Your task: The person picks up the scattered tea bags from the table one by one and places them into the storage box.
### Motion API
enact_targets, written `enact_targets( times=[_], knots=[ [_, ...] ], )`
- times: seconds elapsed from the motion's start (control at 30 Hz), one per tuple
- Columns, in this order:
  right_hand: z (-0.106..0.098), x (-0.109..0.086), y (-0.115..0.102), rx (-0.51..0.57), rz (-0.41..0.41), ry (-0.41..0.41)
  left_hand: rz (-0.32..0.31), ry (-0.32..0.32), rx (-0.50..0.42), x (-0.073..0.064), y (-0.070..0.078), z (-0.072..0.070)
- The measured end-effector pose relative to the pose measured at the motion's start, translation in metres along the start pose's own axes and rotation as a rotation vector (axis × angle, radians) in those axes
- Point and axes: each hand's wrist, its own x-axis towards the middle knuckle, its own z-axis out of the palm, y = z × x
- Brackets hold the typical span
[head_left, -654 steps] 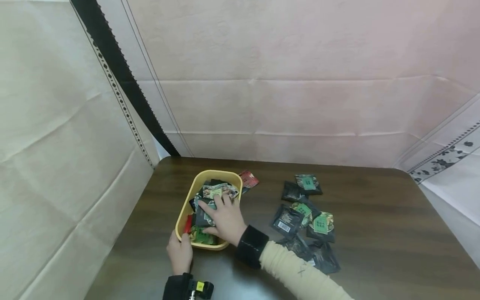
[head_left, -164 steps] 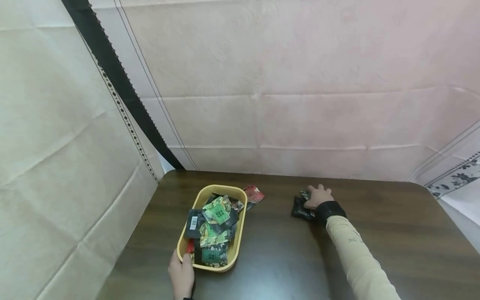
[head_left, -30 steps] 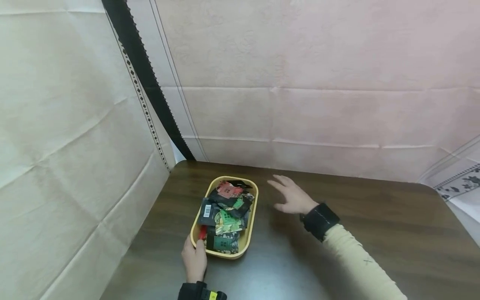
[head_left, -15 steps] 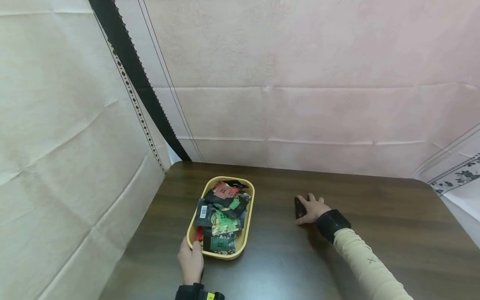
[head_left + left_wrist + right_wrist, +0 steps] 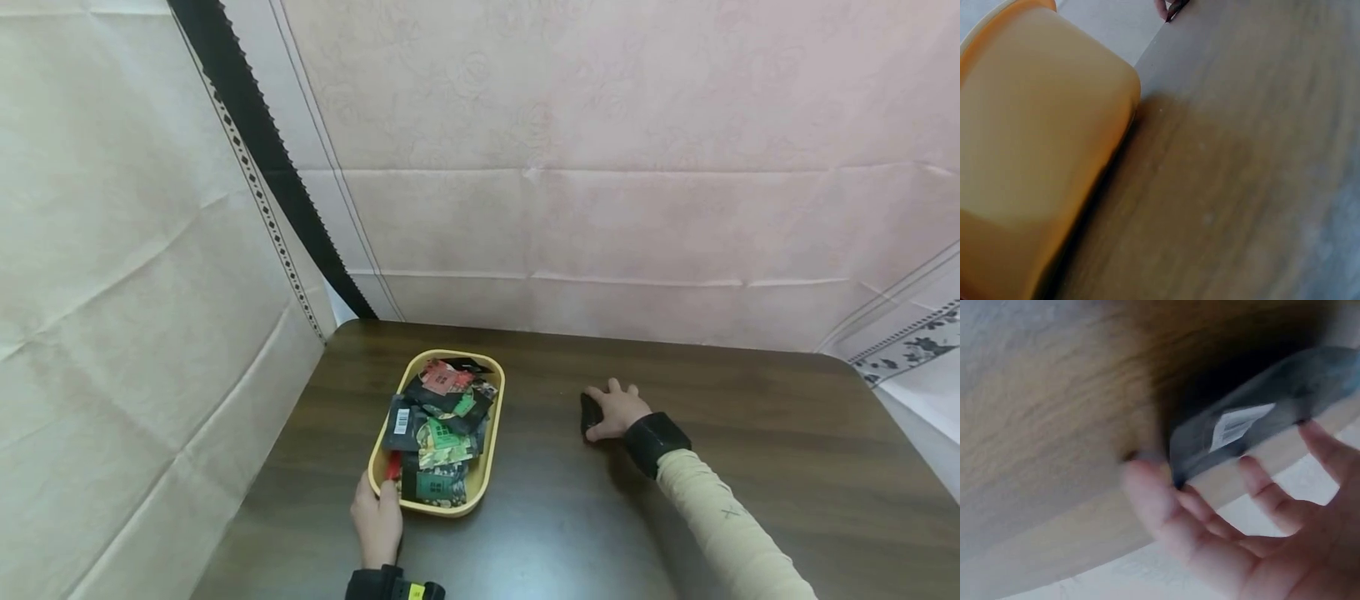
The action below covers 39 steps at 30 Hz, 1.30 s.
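Observation:
A yellow plastic basket (image 5: 492,442) stands on the table's left half, piled with printed packets (image 5: 444,442), mostly black and green with a red one near the far end. My left hand (image 5: 377,525) grips the basket's near left corner, thumb over the rim; the left wrist view shows only the basket's outer wall (image 5: 1041,125). Over to the right, my right hand (image 5: 621,412) holds a black packet (image 5: 590,414) by its edge. From the right wrist, this packet (image 5: 1197,447) appears tilted, its white label showing, with thumb and fingertips along its edge.
The brown wooden table (image 5: 555,533) has a far edge close behind the basket and the right hand. Pale cloth (image 5: 637,167) hangs behind it, and another sheet (image 5: 150,333) hangs along the left side.
Packets once lying loose on the right, and the red one beside the basket, are off the table; the basket's pile grew. My right hand moved right from near the basket and took the black packet.

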Motion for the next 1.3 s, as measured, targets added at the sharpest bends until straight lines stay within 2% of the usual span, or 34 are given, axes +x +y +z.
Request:
enact_targets(
  times=[0.1, 0.23, 0.4, 0.5, 0.63, 0.77, 0.83, 0.93, 1.07, 1.17, 1.3],
  knots=[
    [0.002, 0.003, -0.003, 0.002, -0.011, 0.002, 0.015, 0.014, -0.005, 0.001, -0.001, -0.001],
    [0.004, 0.006, -0.003, 0.06, -0.042, 0.007, 0.021, 0.019, -0.002, 0.0, -0.001, -0.001],
    [0.006, 0.008, -0.002, 0.131, -0.176, 0.051, -0.007, -0.01, 0.004, -0.001, 0.001, 0.0],
    [0.0, 0.007, -0.011, 0.165, -0.261, 0.083, -0.014, -0.015, -0.004, -0.001, 0.002, 0.0],
    [-0.013, -0.001, -0.043, 0.217, -0.39, 0.174, -0.014, -0.011, -0.009, -0.002, 0.002, -0.001],
    [-0.03, -0.019, -0.093, 0.237, -0.573, 0.3, -0.014, -0.018, -0.014, -0.002, 0.002, -0.001],
    [-0.039, -0.029, -0.121, 0.234, -0.665, 0.32, -0.009, -0.02, -0.025, -0.002, 0.001, -0.001],
    [-0.048, -0.04, -0.158, 0.209, -0.766, 0.3, 0.008, -0.012, -0.043, -0.002, 0.0, -0.001],
    [-0.05, -0.047, -0.196, 0.19, -0.813, 0.205, 0.011, -0.01, -0.044, -0.001, -0.001, 0.0],
    [-0.045, -0.048, -0.214, 0.188, -0.828, 0.152, 0.001, -0.02, -0.042, -0.002, -0.001, -0.001],
    [-0.039, -0.047, -0.228, 0.208, -0.85, 0.14, 0.001, -0.018, -0.049, -0.003, -0.001, -0.003]
  ],
)
